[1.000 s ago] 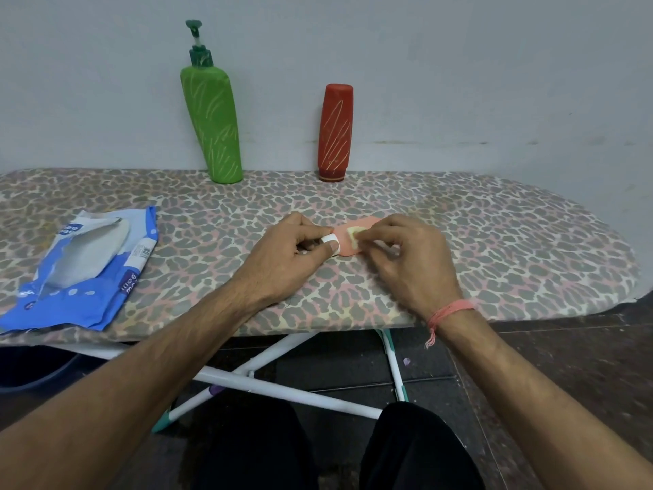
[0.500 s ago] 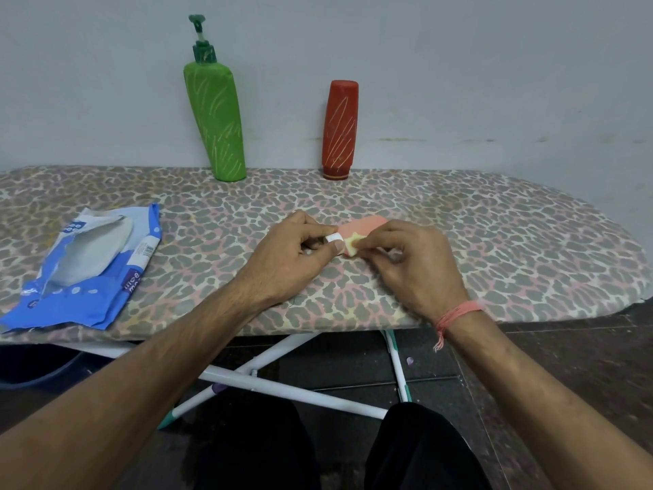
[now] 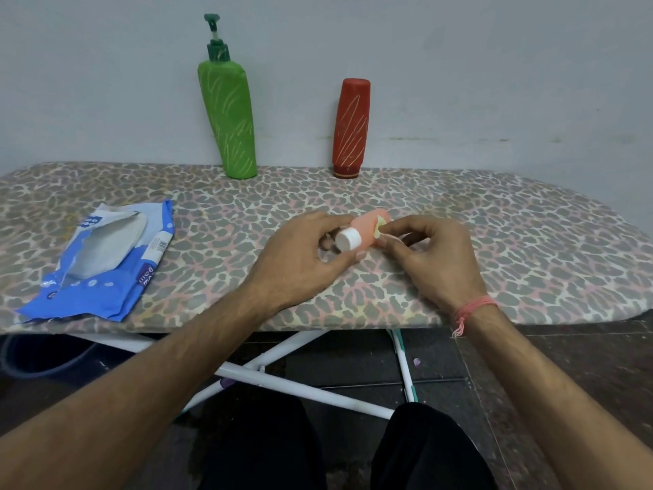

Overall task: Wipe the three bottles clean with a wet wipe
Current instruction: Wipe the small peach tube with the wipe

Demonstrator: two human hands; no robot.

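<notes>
The left hand (image 3: 300, 256) grips the white-capped end of a small pink bottle (image 3: 367, 229) just above the ironing board (image 3: 512, 242), while the right hand (image 3: 431, 256) pinches a wet wipe (image 3: 387, 236) against its side; green bottle (image 3: 229, 118) and red bottle (image 3: 351, 129) stand upright by the wall

pink bottle (image 3: 367, 229): far end covered by right hand (image 3: 436, 258) | wet wipe: only a thin white edge shows under the right fingers (image 3: 395, 229) | wipe packet (image 3: 102, 263): print too small to read | ironing board (image 3: 530, 249): left end cut off by the frame edge
</notes>
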